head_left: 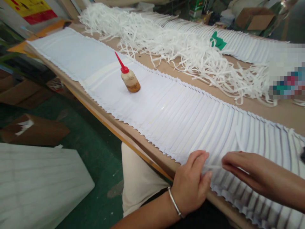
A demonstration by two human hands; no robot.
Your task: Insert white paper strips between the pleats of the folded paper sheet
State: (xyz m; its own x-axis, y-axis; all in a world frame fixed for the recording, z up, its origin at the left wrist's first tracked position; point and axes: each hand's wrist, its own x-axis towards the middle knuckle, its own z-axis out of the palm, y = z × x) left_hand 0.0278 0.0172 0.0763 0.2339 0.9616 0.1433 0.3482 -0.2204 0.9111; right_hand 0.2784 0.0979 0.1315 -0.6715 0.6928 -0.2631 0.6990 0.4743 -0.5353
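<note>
My right hand is closed, pinching a thin white strip between thumb and fingers. The strip stretches left toward my left hand, whose thumb and fingers are apart around its near end. A silver bangle circles my left wrist. Under both hands lies a long row of overlapping white sheets, fanned out like shingles, with pale strips along their exposed edges. Farther left on the row stands a squeeze bottle with a red pointed nozzle and some amber-brown liquid at its bottom.
A large tangle of loose white strips covers the brown table beyond the row. Behind it are a second row of sheets and a green scrap. Cardboard boxes and a white stack stand at left.
</note>
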